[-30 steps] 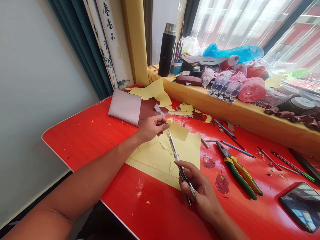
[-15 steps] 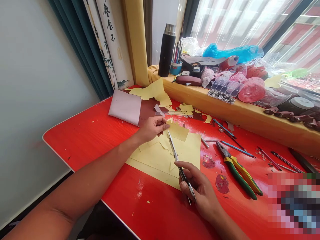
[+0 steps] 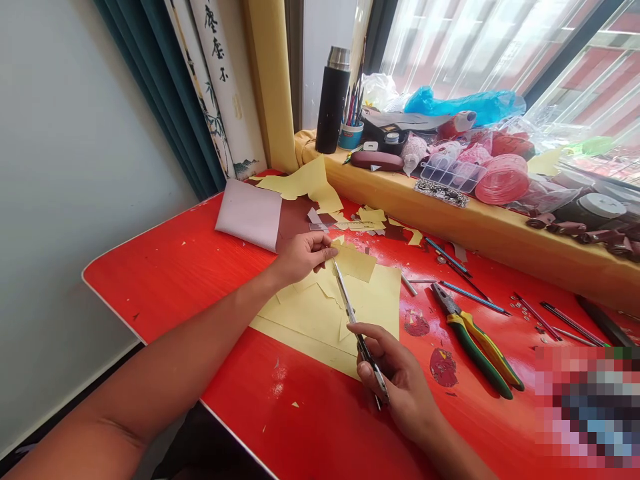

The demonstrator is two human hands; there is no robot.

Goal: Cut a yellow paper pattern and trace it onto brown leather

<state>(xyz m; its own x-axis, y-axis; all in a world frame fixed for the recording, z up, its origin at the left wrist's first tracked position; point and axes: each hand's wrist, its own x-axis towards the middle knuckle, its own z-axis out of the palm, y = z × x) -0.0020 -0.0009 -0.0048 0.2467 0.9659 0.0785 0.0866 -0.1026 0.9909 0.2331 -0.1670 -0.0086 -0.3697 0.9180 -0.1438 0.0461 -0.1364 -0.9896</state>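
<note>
My left hand (image 3: pixel 306 257) is closed in a pinch on a small piece of yellow paper (image 3: pixel 356 261), over the middle of the desk. My right hand (image 3: pixel 393 373) grips scissors (image 3: pixel 345 293) with slim silver blades and dark handles, seen edge-on. Their tip points up and left, close to my left fingertips and the paper's edge. Whether the blades are apart I cannot tell. Below both hands lie larger yellow sheets (image 3: pixel 373 307), stacked flat, with cut pieces on top.
Yellow and brown scraps (image 3: pixel 370 219) and a folded pale lilac sheet (image 3: pixel 250 215) lie behind my left hand. Pliers (image 3: pixel 475 337) and several pencil-like rods (image 3: pixel 475 298) lie to the right on the red desk (image 3: pixel 165 280). A black flask (image 3: pixel 333 100) stands on the cluttered sill.
The whole view has shifted very slightly. Both hands, the paper and the scissors keep nearly the same position.
</note>
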